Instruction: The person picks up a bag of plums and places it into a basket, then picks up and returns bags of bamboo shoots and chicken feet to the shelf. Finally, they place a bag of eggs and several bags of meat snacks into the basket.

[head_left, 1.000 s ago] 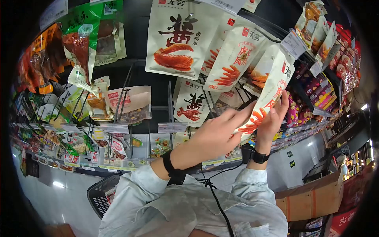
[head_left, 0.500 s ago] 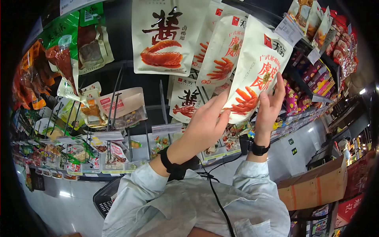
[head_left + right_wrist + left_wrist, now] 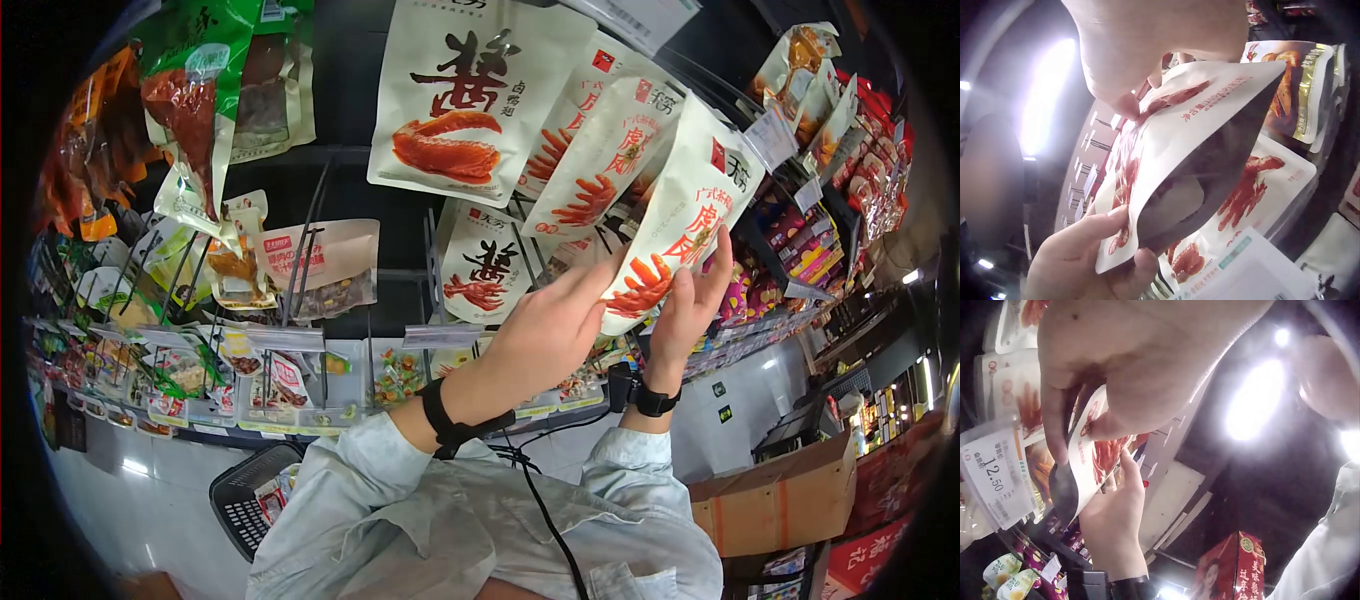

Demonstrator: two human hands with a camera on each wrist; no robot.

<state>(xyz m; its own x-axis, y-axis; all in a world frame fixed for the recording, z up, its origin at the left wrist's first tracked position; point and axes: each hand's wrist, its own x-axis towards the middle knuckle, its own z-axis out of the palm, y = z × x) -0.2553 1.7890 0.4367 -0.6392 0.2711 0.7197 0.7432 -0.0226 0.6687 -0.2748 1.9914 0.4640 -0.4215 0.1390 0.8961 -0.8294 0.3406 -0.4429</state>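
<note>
Both hands hold a white chicken-feet snack pouch (image 3: 690, 200) in front of the shelf, its printed face turned partly upward and to the right. My left hand (image 3: 550, 325) pinches its lower left corner; in the right wrist view the left thumb (image 3: 1107, 222) lies on the front with a finger behind. At the lower right edge my right hand (image 3: 688, 310) grips it, thumb on the printed side. In the left wrist view the pouch (image 3: 1088, 462) shows nearly edge-on. Similar chicken-feet pouches (image 3: 590, 185) hang just behind it.
A larger duck-wing pouch (image 3: 450, 110) hangs left of the held one. Metal hooks (image 3: 310, 220) stick out from the rack. A price tag (image 3: 997, 475) reads 12.50. Below stands a black shopping basket (image 3: 245, 510) on the floor; a cardboard box (image 3: 780, 500) is at right.
The pouch came round flatter to the head camera half a second ago, then turned back to a slant. Both hands keep their hold, and the head view has shifted slightly.
</note>
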